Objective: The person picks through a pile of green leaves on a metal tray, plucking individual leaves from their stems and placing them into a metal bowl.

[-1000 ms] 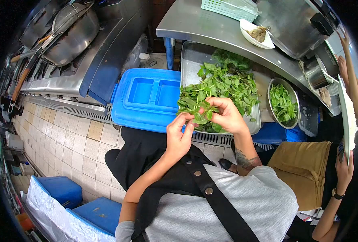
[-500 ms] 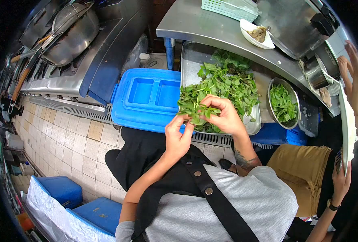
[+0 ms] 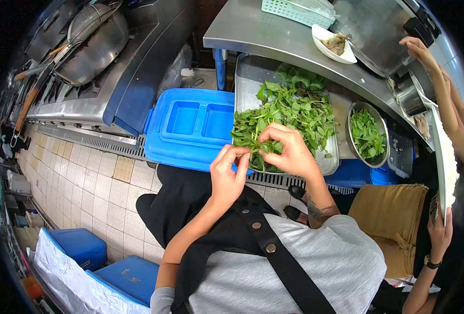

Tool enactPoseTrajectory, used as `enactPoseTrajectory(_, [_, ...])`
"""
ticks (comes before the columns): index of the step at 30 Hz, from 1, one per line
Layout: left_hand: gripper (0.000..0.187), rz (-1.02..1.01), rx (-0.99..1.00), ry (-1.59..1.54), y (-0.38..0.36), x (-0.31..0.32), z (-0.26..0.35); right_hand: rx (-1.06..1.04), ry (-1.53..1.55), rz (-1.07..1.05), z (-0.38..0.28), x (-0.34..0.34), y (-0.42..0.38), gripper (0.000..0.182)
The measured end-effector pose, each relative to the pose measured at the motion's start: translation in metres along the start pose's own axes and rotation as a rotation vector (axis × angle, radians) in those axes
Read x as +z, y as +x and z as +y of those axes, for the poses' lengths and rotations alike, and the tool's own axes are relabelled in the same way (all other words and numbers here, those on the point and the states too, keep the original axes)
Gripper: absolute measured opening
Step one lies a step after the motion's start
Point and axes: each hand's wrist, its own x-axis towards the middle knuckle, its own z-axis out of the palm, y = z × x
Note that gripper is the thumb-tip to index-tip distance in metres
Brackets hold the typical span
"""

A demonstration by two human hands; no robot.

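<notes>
Over the near edge of a metal tray (image 3: 248, 97) heaped with leafy green herbs (image 3: 302, 112), both my hands are close together. My left hand (image 3: 228, 175) pinches a thin herb stem (image 3: 250, 150) between thumb and fingertips. Just beside it, my right hand (image 3: 290, 152) has its thumb and forefinger curled together at the herb's leaves. Those fingertips partly hide what lies between them. Right of the tray, a round steel bowl (image 3: 352, 142) holds loose picked leaves (image 3: 367, 131).
A blue lidded bin (image 3: 164, 141) stands left of the tray. Behind is a steel counter (image 3: 253, 29) with a white dish (image 3: 351, 55) and a mint basket (image 3: 294, 14). At right, a co-worker's hand (image 3: 440, 235) supports a large white plate (image 3: 443, 157). A stove (image 3: 117, 78) stands left.
My hands have drawn slightly apart, and the leafy sprig between them shows less. The co-worker's raised arm has moved left over the counter.
</notes>
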Motion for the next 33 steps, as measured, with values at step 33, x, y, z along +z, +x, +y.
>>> enactPoseTrajectory(33, [0.007, 0.000, -0.370, -0.312, -0.005, 0.010, -0.018, 0.379, 0.590, 0.499, 0.044, -0.015, 0.003, 0.012])
